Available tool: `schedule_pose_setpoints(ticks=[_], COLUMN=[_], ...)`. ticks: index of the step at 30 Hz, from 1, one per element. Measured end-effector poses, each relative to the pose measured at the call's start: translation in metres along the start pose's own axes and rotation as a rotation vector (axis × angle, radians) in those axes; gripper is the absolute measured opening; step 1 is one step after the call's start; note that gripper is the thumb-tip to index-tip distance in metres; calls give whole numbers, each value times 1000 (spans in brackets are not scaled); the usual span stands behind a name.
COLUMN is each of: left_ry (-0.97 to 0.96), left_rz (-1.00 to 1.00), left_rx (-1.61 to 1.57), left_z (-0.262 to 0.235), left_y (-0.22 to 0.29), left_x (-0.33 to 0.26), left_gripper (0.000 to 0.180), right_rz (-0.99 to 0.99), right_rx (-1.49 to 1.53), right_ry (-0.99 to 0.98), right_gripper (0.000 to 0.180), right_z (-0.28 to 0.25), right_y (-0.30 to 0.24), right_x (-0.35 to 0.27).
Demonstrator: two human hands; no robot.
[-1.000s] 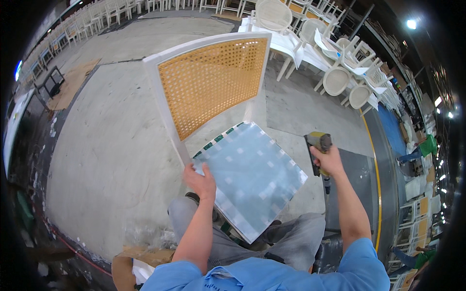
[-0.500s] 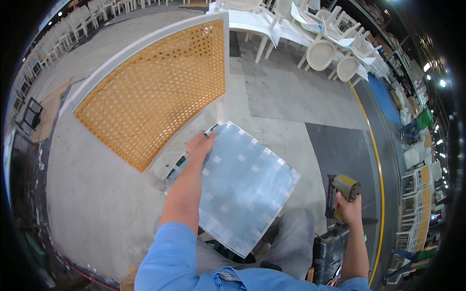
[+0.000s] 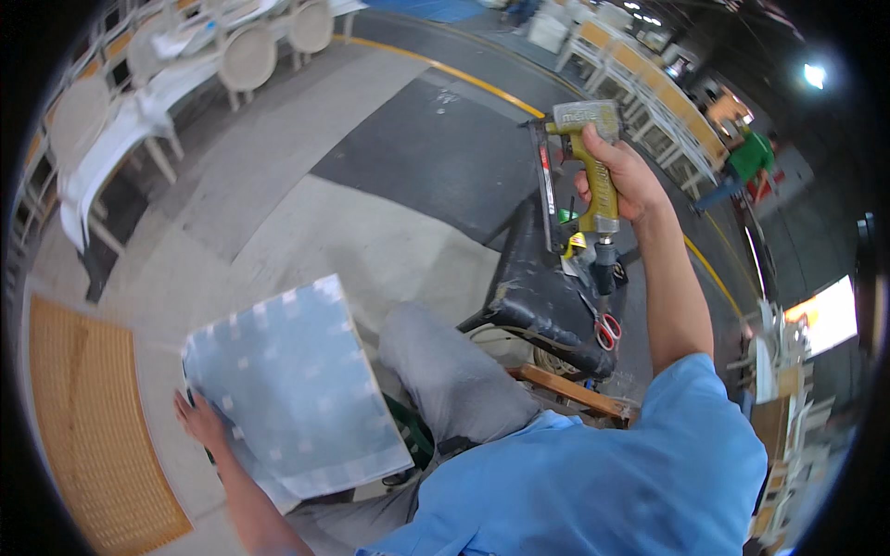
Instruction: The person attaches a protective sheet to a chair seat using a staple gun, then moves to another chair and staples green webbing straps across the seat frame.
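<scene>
My right hand [image 3: 626, 176] is wrapped round the yellow-green grip of a pneumatic staple gun [image 3: 598, 190], held up above a black stool [image 3: 533, 310]. A hose fitting hangs from the bottom of its handle. Across my lap lies a square, pale blue-grey cloth-like panel [image 3: 287, 389] with a pattern of lighter squares. Beside its left edge, my left hand [image 3: 201, 423] rests with fingers spread, slightly blurred; a dark green strip shows by it. How far the fingers reach under the panel is hidden.
Red-handled scissors [image 3: 607, 331] and a coiled hose lie at the black stool, near a wooden bar [image 3: 575, 391]. A woven cane panel [image 3: 97, 417] stands at the left. White chairs [image 3: 246, 60] line the back, and a person in green [image 3: 749, 156] is far right.
My view has swung to the right, so the cane panel now sits at the far left. The staple gun is higher in view. My left hand's fingers have spread by the same panel edge.
</scene>
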State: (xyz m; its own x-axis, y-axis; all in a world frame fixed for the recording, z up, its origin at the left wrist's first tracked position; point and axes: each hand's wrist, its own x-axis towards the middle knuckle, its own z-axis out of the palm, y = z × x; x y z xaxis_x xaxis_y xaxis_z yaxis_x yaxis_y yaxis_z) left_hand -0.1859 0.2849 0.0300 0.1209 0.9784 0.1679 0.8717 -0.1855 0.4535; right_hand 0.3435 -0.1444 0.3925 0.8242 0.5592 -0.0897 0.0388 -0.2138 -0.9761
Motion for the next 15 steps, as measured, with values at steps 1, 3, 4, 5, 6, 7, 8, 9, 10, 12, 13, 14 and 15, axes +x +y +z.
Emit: schedule_pose_setpoints(ticks=[1, 3, 4, 5, 6, 7, 8, 9, 10, 12, 13, 14, 15], left_ry=[-59, -48, -110, -181, -252, -310, -328, -363, -410, -481, -507, -526, -513], left_rz=[-51, 235, 323, 428, 477, 520, 570, 641, 645, 653, 658, 641, 689], left_rx=[131, 262, 215, 248, 215, 193, 180, 131, 143, 135, 128, 166, 68], left_z=[9, 23, 31, 34, 35, 32, 23, 22, 16, 10, 6, 1, -6], left_y=[13, 38, 53, 75, 94, 111, 122, 137, 143, 156, 163, 164, 160], left_x=[-35, -103, -151, -173, -207, -235, -252, -271, -284, -306, -315, -317, -310], left_gripper=[61, 60, 61, 63, 64, 65, 65, 66, 65, 65, 65, 65, 65], right_rz=[58, 132, 186, 268, 369, 436, 441, 527, 563, 615, 639, 681, 659], right_rx=[0, -38, 17, 45, 32, 72, 103, 197, 236, 254, 244, 213, 147], right_ry=[-46, -24, 25, -11, -34, -26, -100, -105, -97, -61, -39, -17, 21], right_gripper=[60, 61, 57, 54, 53, 53, 55, 55, 56, 58, 60, 64, 66], right_z=[-31, -74, -84, -95, -104, -99, -93, -106, -108, -127, -143, -142, -140], right_y=[1, 33, 64, 90, 122, 157, 189, 220, 250, 289, 302, 321, 321], right_x=[-9, -18, -20, -17, -17, -13, -8, -8, -4, -6, -11, -9, -5])
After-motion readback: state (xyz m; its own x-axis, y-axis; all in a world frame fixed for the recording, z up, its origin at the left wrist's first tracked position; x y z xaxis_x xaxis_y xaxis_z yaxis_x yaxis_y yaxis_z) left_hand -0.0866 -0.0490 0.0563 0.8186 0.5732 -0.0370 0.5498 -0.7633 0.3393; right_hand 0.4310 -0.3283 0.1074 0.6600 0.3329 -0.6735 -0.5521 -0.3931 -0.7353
